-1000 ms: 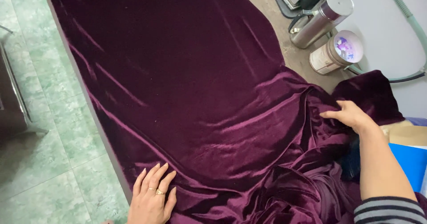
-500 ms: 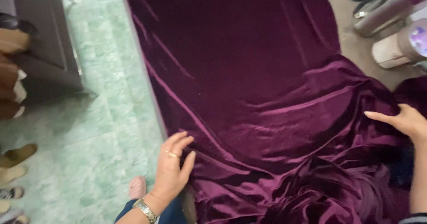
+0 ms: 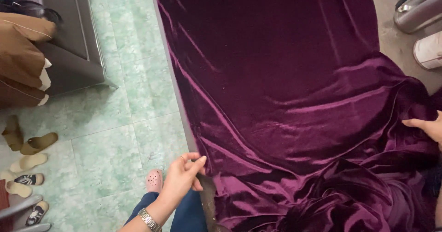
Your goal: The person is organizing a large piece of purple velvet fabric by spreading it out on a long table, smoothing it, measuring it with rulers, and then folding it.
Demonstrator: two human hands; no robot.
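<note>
A pale green tiled floor (image 3: 115, 117) runs beside a table draped in purple velvet fabric (image 3: 285, 103). The left hand (image 3: 182, 179) pinches the fabric's edge at the table's side, fingers closed on it, a ring and metal wristwatch (image 3: 148, 219) showing. At three o'clock, the right hand (image 3: 426, 127) rests flat on the cloth, fingers extended, gripping nothing. Folds bunch at five o'clock. Sandals (image 3: 25, 144) lie at nine o'clock; a dark cabinet (image 3: 69, 38) stands at ten.

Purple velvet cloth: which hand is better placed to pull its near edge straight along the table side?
Left, probably. The left hand already pinches the purple velvet cloth at the table edge; the right hand rests on folds farther in.
</note>
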